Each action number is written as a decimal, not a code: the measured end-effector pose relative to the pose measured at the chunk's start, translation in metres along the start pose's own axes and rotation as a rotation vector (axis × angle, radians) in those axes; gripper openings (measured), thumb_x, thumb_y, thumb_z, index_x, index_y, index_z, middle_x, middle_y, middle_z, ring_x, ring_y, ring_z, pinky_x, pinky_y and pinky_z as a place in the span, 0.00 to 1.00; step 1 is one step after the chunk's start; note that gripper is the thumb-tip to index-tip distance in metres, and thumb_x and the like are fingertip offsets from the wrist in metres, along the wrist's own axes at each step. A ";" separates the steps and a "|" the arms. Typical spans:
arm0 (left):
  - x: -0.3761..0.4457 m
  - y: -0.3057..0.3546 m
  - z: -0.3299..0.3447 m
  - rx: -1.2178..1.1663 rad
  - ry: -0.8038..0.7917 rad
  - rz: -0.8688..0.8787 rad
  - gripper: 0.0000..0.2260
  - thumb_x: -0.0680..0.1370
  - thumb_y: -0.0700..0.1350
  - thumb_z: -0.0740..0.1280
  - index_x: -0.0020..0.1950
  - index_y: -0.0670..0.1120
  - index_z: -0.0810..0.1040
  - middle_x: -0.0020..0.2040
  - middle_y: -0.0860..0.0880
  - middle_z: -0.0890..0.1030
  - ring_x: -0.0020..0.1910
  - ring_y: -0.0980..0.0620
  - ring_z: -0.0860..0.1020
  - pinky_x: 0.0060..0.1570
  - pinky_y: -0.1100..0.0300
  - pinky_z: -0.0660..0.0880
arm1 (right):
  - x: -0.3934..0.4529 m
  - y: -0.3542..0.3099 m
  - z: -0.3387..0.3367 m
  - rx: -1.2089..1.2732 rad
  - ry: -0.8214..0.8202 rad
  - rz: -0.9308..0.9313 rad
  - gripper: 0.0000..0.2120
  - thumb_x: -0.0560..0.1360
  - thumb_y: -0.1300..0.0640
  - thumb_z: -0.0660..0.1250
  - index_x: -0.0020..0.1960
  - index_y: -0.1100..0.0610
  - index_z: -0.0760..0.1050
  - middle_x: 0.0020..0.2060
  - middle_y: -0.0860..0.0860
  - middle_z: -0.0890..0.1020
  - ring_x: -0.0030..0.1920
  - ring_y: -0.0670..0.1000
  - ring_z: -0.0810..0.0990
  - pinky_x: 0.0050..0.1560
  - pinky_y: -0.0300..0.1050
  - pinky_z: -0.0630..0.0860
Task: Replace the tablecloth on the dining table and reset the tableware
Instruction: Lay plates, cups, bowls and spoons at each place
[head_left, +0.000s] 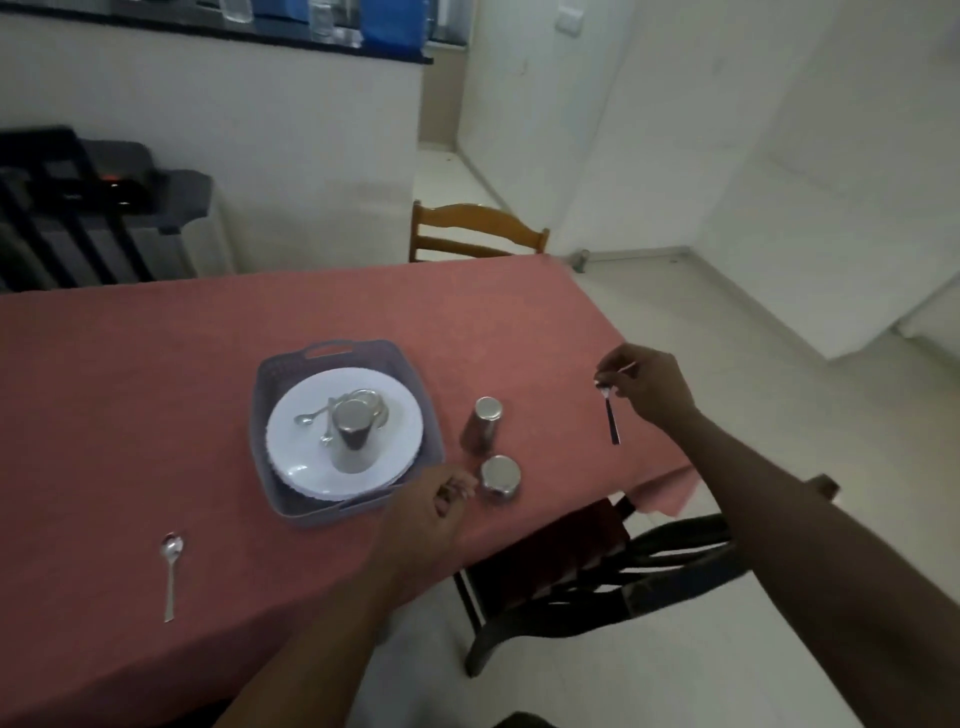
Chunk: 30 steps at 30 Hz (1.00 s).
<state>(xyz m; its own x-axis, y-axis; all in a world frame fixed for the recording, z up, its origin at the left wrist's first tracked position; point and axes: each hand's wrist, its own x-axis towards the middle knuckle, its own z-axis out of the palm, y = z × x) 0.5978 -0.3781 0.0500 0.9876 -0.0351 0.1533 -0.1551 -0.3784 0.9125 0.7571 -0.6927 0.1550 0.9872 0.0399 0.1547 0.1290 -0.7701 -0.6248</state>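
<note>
Right hand (649, 387) out over the near right stretch of the table (130, 364), fingers bunched and pinching a small spoon (610, 410) by its bowl end, handle hanging down just above the pink tablecloth (519, 322). Left hand (431, 499) low on the cloth, fingers loosely curled, gripping nothing, fingertips just beside a short steel cup (500, 478) standing upside down. Just beyond that cup, between the two hands, a taller steel tumbler (483, 423), also inverted. Directly left of the left hand, touching or nearly touching its knuckles, a grey plastic basket (275, 374) with a stack of white plates (400, 415) inside. On top of the plates, another inverted steel tumbler (353, 434), a few small spoons (309, 415) beside it, and more steel ware half hidden behind it. Well off to the left of the left hand, near the table's front edge, a lone second spoon (171, 571) lying flat, bowl away from the person. Beyond the right hand, a wooden chair (478, 228) at the far end; under the right forearm, a dark chair (649, 571) tucked against the table's side.
</note>
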 end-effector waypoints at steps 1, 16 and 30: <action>0.004 0.004 0.011 0.004 -0.038 0.003 0.06 0.77 0.46 0.66 0.52 0.56 0.80 0.47 0.60 0.82 0.46 0.60 0.80 0.44 0.69 0.73 | -0.001 0.011 -0.007 0.016 -0.006 0.033 0.04 0.72 0.66 0.75 0.44 0.58 0.82 0.36 0.50 0.86 0.36 0.46 0.85 0.41 0.48 0.84; 0.148 -0.004 0.220 0.515 -0.557 -0.325 0.39 0.73 0.61 0.72 0.78 0.48 0.61 0.75 0.45 0.67 0.71 0.45 0.69 0.70 0.52 0.67 | 0.114 0.215 -0.040 0.083 -0.434 0.263 0.07 0.70 0.72 0.75 0.46 0.67 0.81 0.32 0.52 0.84 0.30 0.44 0.83 0.33 0.39 0.81; 0.177 -0.024 0.339 0.872 -0.335 -0.621 0.38 0.72 0.54 0.74 0.75 0.46 0.59 0.74 0.42 0.61 0.71 0.39 0.62 0.70 0.46 0.64 | 0.177 0.352 0.016 0.081 -0.531 0.301 0.07 0.69 0.69 0.76 0.39 0.59 0.81 0.32 0.51 0.83 0.33 0.48 0.81 0.37 0.43 0.78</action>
<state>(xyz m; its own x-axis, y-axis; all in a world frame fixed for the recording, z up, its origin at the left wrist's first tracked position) 0.7855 -0.6888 -0.0728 0.8648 0.1877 -0.4657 0.3082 -0.9307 0.1972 0.9786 -0.9470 -0.0499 0.8909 0.1560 -0.4266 -0.1761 -0.7471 -0.6409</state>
